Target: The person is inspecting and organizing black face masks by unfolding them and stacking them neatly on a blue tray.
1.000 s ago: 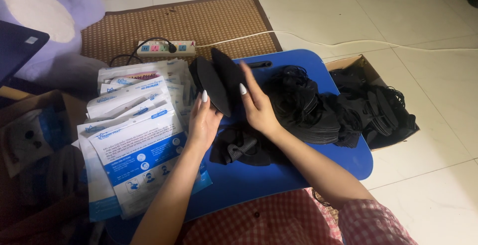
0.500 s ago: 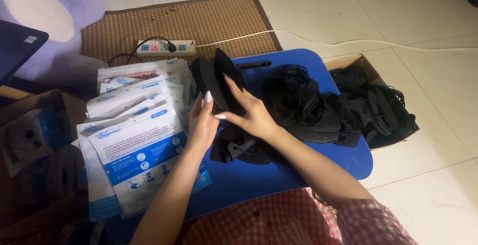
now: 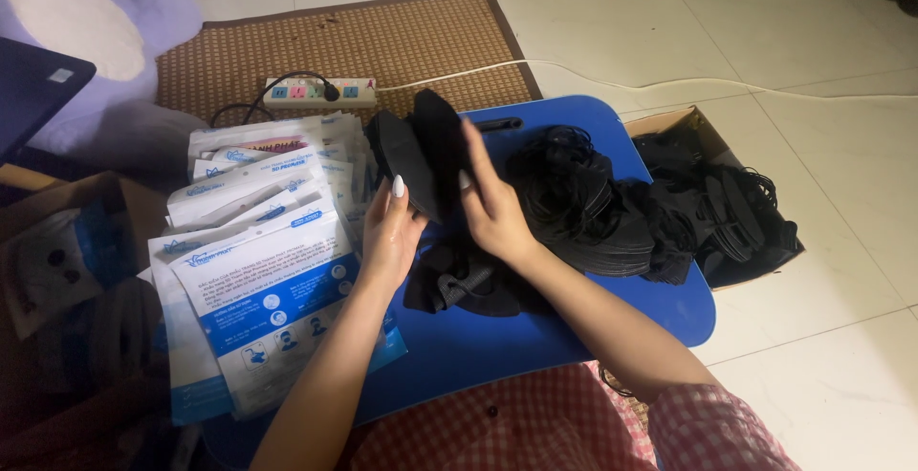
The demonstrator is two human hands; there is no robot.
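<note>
Since half a second ago the right hand [image 3: 492, 213] has lifted off the masks it was pressing and now stands more upright, fingers stretched out flat against the right side of the black face masks [image 3: 421, 160]. So those masks are pinched upright between both hands now, a bit above the middle of the frame. Left hand [image 3: 390, 232] hasn't really shifted, it's cupped partly open under the left side of the bunch with the thumb up against it. Neither hand is fully closed, more of a loose sandwich grip.

Everything sits over the blue surface [image 3: 535, 347], which fills the centre. Right under the hands there's a smaller clump of dark masks [image 3: 459, 284] lying flat, and just right of the right hand a big tangled heap of black masks [image 3: 583, 208] that spills toward the cardboard box [image 3: 669, 122] at the right edge, which is also full of them.

Left side of the frame is a fanned-out stack of white and blue packets [image 3: 258, 280], right next to the left wrist and overlapping the surface edge. Above that, upper left of centre, a power strip [image 3: 320, 93] lies on a woven mat [image 3: 382, 41], with a white cable [image 3: 669, 79] running off right across the tile floor. Purple plush toy [image 3: 86, 41] in the upper left corner.
</note>
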